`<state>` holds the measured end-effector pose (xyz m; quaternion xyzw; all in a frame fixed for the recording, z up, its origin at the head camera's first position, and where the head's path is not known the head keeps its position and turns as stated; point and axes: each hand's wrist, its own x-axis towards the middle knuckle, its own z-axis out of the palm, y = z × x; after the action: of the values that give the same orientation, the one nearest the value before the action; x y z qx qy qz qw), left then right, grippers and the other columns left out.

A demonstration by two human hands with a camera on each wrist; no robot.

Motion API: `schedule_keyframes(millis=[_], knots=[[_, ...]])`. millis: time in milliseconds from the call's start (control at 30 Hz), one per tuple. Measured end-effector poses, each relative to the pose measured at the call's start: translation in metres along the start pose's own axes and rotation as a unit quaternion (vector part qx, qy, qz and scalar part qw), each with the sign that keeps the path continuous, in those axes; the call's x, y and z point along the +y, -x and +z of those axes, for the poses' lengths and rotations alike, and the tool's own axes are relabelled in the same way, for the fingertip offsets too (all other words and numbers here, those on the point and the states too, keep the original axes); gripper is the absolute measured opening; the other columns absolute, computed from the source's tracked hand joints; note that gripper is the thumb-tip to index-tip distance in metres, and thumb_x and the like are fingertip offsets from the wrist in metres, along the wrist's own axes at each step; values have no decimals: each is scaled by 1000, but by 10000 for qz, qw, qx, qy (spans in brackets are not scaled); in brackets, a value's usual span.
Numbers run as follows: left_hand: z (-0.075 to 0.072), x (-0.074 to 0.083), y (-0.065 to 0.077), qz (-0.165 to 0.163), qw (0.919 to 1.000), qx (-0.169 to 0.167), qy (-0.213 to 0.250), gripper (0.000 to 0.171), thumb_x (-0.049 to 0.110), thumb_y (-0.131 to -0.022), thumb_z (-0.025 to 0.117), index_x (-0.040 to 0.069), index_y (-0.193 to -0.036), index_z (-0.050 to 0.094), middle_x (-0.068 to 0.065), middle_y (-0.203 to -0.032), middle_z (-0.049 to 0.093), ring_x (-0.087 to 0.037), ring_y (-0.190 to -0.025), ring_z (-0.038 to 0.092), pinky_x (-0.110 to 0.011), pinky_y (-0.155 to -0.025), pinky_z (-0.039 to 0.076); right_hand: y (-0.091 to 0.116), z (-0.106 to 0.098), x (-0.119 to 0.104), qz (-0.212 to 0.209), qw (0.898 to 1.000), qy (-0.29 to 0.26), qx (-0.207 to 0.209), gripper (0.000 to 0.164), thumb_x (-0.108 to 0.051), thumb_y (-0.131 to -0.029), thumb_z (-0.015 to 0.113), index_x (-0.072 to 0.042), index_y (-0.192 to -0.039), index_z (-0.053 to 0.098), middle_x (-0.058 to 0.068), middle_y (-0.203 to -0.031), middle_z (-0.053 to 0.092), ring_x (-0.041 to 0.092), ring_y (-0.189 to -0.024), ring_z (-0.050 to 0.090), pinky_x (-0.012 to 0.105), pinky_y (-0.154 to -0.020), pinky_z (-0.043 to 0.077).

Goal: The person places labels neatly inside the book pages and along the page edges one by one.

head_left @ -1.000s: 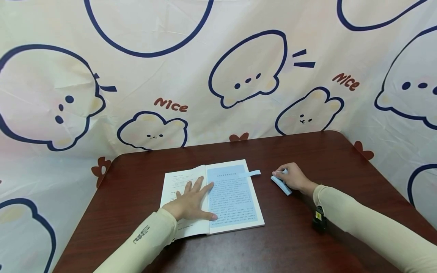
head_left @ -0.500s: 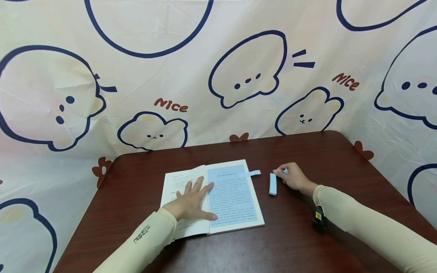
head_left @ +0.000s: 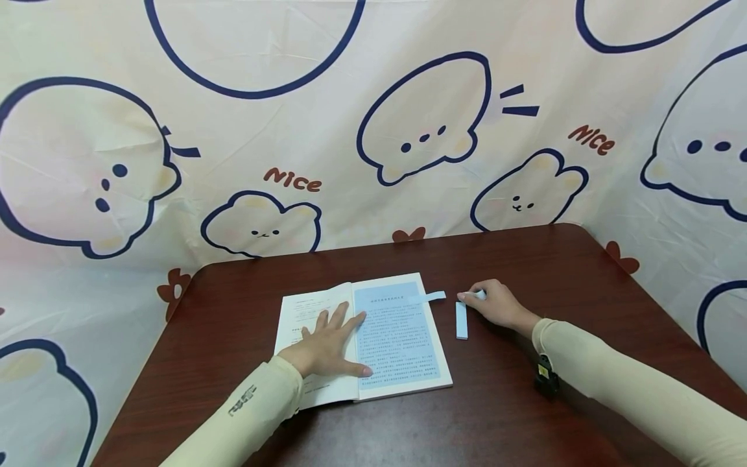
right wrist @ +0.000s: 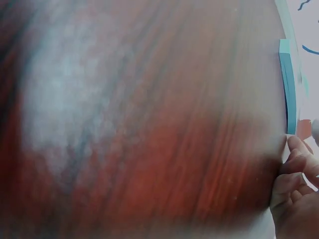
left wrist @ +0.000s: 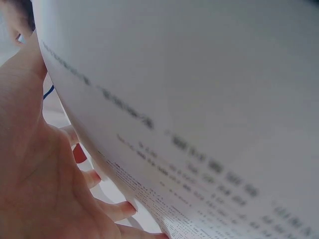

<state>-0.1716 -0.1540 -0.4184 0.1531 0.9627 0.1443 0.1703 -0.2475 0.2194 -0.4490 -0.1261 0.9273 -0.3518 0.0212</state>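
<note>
Blue pad [head_left: 462, 322] juts from the pinching right hand [head_left: 496, 304].

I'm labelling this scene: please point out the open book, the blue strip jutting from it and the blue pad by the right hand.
Open book [head_left: 388, 340], head view: right page.
Blue strip [head_left: 435, 296], head view: jutting end.
Blue pad [head_left: 462, 322], head view: visible face.

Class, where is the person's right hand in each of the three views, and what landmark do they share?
Head: right of centre, the right hand, at the upper end of the blue pad.
Left wrist: top-left corner, the right hand, cut off by the frame.
Right wrist: lower right, the right hand, cut off by the frame.
Shared landmark: the pale backdrop with dark-blue lines.
</note>
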Motion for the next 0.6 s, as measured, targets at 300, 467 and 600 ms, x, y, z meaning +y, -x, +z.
schedule_keyframes(millis=[300, 467, 600], knots=[[1, 0, 0, 15, 10000, -8, -33, 112, 71, -71, 78, 31, -161, 26, -15, -172, 5, -55, -153, 9, -86, -106, 16, 6, -5, 9, -173, 9950, -980, 37, 15, -16, -101, 63, -1, -105, 63, 12, -86, 61, 17, -68, 56, 29, -62, 50], [0, 0, 0, 7, 10000, -7, -16, 112, 70, -71, 79, 31, -161, 26, -14, -172, 5, -55, -153, 8, -86, -106, 16, 8, -8, 5, -116, 9883, -1521, -46, 18, -14, -101, 62, -1, -100, 50, 9, -73, 55, 17, -53, 53, 31, -51, 50], [0, 0, 1, -3, 10000, 2, 4, 112, 69, -71, 79, 30, -161, 27, -15, -172, 5, -55, -153, 9, -86, -106, 16, 8, -12, 1, -220, 9849, -1717, 40, 18, -14, -101, 63, -1, -97, 51, 8, -63, 55, 18, -45, 53, 33, -48, 52]])
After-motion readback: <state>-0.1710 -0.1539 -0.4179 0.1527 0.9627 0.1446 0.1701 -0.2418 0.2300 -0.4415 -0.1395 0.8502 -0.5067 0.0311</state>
